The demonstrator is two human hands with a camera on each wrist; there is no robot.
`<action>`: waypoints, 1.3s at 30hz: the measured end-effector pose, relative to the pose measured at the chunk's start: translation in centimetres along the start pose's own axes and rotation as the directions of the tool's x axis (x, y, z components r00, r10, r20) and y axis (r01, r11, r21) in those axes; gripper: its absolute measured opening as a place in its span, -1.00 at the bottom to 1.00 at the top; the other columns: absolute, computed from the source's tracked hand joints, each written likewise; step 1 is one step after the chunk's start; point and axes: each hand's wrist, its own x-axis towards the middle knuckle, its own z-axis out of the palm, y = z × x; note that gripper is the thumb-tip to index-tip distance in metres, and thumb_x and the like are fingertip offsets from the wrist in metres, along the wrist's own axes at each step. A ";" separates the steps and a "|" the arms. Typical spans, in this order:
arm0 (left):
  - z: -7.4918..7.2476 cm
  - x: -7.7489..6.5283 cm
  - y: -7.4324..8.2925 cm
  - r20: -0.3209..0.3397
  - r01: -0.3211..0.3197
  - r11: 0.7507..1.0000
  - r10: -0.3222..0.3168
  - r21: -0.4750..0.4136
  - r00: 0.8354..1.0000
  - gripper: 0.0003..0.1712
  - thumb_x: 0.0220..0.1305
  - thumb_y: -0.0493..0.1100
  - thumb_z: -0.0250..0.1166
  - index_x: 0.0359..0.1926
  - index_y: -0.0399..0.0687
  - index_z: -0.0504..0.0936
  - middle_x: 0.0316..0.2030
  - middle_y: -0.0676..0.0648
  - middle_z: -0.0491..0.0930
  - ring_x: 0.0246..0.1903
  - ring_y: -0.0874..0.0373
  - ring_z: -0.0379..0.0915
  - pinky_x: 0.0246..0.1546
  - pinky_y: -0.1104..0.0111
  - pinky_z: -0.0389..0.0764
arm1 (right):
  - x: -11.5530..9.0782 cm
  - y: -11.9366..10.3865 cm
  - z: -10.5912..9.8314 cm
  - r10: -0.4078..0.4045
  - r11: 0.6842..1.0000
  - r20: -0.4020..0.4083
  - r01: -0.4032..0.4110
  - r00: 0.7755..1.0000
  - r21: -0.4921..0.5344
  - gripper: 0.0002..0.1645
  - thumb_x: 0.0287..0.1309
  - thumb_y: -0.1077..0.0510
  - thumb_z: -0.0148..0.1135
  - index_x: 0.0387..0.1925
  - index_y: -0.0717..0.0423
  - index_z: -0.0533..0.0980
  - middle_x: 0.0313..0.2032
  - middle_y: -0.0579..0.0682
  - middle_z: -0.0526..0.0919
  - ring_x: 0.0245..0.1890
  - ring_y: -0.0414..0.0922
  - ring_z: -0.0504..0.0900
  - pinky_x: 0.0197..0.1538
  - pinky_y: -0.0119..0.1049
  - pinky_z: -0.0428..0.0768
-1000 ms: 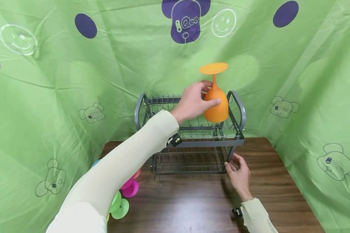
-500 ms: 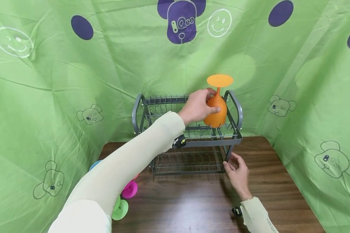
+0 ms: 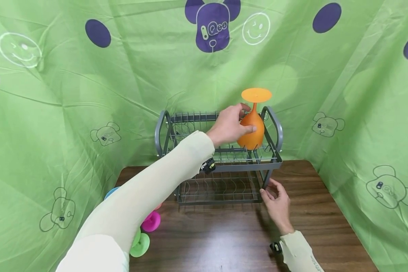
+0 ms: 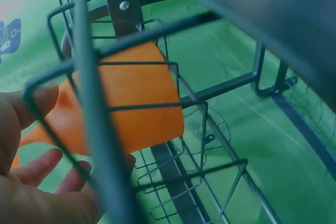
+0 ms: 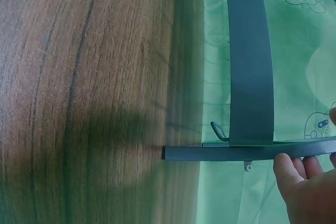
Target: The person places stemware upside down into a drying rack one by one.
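An orange plastic goblet (image 3: 251, 132) stands upside down at the right end of the dish rack's upper tier, foot up and rim among the wires. My left hand (image 3: 229, 124) holds its bowl from the left, thumb on the near side; in the left wrist view the goblet (image 4: 131, 98) shows behind the rack's wires, beside my spread fingers. Low at the right, my right hand (image 3: 277, 202) grips the front leg of the grey two-tier dish rack (image 3: 248, 167). In the right wrist view the thumb lies against that leg (image 5: 220, 153), with fingertips beyond it.
Several coloured goblets lie at the table's left side, partly hidden by my left arm; a magenta foot (image 3: 151, 221) and a green foot (image 3: 140, 245) show. The rack's lower tier (image 3: 221, 189) has wire slots. Green printed cloth (image 3: 139, 75) hangs around the wooden table (image 3: 204, 234).
My left hand has lowered the orange goblet and moved it slightly right, down into the upper tier; it has barely moved in the last half second. The right hand keeps its place on the leg.
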 end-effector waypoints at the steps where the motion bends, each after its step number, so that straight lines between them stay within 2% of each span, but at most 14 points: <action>1: -0.2 -0.1 0.0 -0.004 0.004 1.000 -0.004 -0.012 1.000 -0.28 0.36 0.02 0.49 0.44 0.03 0.43 0.29 -0.07 0.56 0.27 0.09 0.49 0.22 0.28 0.66 | 0.1 0.5 0.0 0.000 1.000 -0.003 0.000 1.000 0.005 -0.39 0.26 0.45 0.38 0.34 0.32 0.49 0.17 0.28 0.62 0.18 0.19 0.63 0.17 -0.44 0.67; 5: -1.4 -1.0 0.2 -0.029 0.015 0.996 -0.018 -0.092 0.999 -0.26 0.35 0.05 0.49 0.46 0.10 0.42 0.36 -0.05 0.52 0.33 0.06 0.49 0.28 0.22 0.64 | 0.4 1.7 -0.1 0.004 0.999 -0.006 -0.003 1.000 0.035 -0.38 0.26 0.44 0.40 0.34 0.26 0.51 0.17 0.24 0.62 0.14 0.01 0.64 0.14 -0.54 0.65; 8: -2.6 -2.3 0.5 -0.061 0.012 0.990 -0.020 -0.137 0.998 -0.26 0.34 0.08 0.50 0.46 0.17 0.43 0.36 0.00 0.53 0.33 0.08 0.52 0.30 0.21 0.63 | 0.4 1.9 -0.2 0.004 0.998 -0.004 -0.004 1.000 0.057 -0.38 0.25 0.45 0.39 0.33 0.27 0.51 0.16 0.23 0.60 0.10 -0.10 0.65 0.13 -0.57 0.65; 11: -3.7 -4.2 0.7 -0.110 -0.013 0.986 -0.006 -0.166 0.994 -0.25 0.32 0.08 0.52 0.46 0.23 0.44 0.36 0.05 0.53 0.33 0.12 0.52 0.32 0.20 0.62 | 0.4 1.7 -0.3 -0.004 0.998 0.000 0.004 1.000 0.061 -0.39 0.25 0.45 0.39 0.32 0.28 0.51 0.15 0.24 0.60 0.07 -0.19 0.65 0.13 -0.57 0.65; 16: -5.1 -8.4 0.3 -0.228 -0.130 0.974 0.085 -0.186 0.970 -0.31 0.30 0.03 0.54 0.40 0.20 0.52 0.29 0.09 0.58 0.23 0.21 0.56 0.19 0.36 0.68 | 0.6 1.3 -0.3 -0.020 0.997 -0.001 0.020 1.000 0.070 -0.39 0.26 0.44 0.39 0.33 0.29 0.50 0.15 0.26 0.60 0.08 -0.16 0.62 0.14 -0.57 0.64; 20: -5.4 -12.5 -0.7 -0.328 -0.212 0.960 0.143 -0.185 0.934 -0.36 0.29 -0.02 0.55 0.35 0.12 0.58 0.24 0.11 0.61 0.19 0.25 0.55 0.13 0.38 0.71 | 0.5 1.1 -0.3 -0.007 0.998 -0.006 0.007 1.000 0.056 -0.36 0.26 0.44 0.39 0.36 0.29 0.47 0.19 0.26 0.58 0.15 -0.02 0.60 0.17 -0.55 0.64; 25: -4.9 -17.7 -2.5 -0.436 -0.214 0.966 0.130 -0.148 0.891 -0.41 0.26 -0.07 0.57 0.29 0.11 0.63 0.21 0.12 0.62 0.17 0.25 0.53 0.13 0.25 0.74 | -0.2 0.6 -0.3 -0.012 1.000 -0.012 0.012 1.000 0.002 -0.27 0.26 0.41 0.39 0.44 0.29 0.40 0.26 0.29 0.52 0.25 0.13 0.53 0.24 -0.47 0.63; 30: -3.4 -21.9 -4.9 -0.538 -0.142 0.982 0.055 -0.121 0.841 -0.42 0.22 -0.08 0.60 0.25 0.17 0.66 0.16 0.11 0.65 0.12 0.26 0.57 0.12 0.26 0.73 | -1.4 -0.7 -0.2 -0.029 1.000 -0.019 0.029 0.999 -0.005 -0.24 0.24 0.38 0.45 0.44 0.20 0.41 0.27 0.20 0.52 0.23 0.00 0.55 0.21 -0.54 0.63; 32: -2.8 -23.4 -5.9 -0.568 -0.087 0.986 -0.008 -0.139 0.823 -0.42 0.20 -0.08 0.62 0.24 0.20 0.66 0.12 0.11 0.65 0.06 0.25 0.60 -0.05 0.33 0.76 | -2.0 -1.3 -0.1 -0.039 0.999 -0.013 0.039 0.999 0.002 -0.23 0.22 0.38 0.46 0.44 0.20 0.41 0.28 0.17 0.52 0.20 -0.12 0.56 0.19 -0.56 0.62; 34: -2.0 -24.9 -6.8 -0.599 -0.039 0.985 -0.072 -0.169 0.797 -0.40 0.19 -0.11 0.62 0.24 0.19 0.66 0.09 0.12 0.64 0.02 0.24 0.61 -0.15 0.41 0.74 | -2.6 -2.1 0.1 -0.049 0.999 -0.002 0.049 0.999 0.020 -0.24 0.21 0.39 0.47 0.42 0.23 0.42 0.28 0.17 0.53 0.19 -0.18 0.57 0.20 -0.54 0.63; 36: -1.2 -26.3 -7.7 -0.629 0.007 0.980 -0.132 -0.198 0.766 -0.39 0.17 -0.15 0.63 0.24 0.20 0.66 0.07 0.13 0.63 -0.01 0.22 0.59 -0.16 0.50 0.72 | -3.0 -2.6 0.3 -0.055 0.998 0.012 0.055 0.998 0.038 -0.26 0.21 0.40 0.46 0.40 0.26 0.42 0.28 0.19 0.52 0.19 -0.24 0.57 0.21 -0.52 0.64; 39: 0.0 -28.2 -8.9 -0.687 0.081 0.977 -0.195 -0.195 0.700 -0.35 0.13 -0.18 0.65 0.25 0.17 0.67 0.07 0.13 0.63 0.03 0.22 0.55 -0.05 0.62 0.66 | -3.5 -3.2 0.2 -0.068 0.997 0.029 0.067 0.997 0.048 -0.30 0.23 0.40 0.45 0.38 0.28 0.44 0.28 0.23 0.53 0.22 -0.18 0.59 0.24 -0.45 0.65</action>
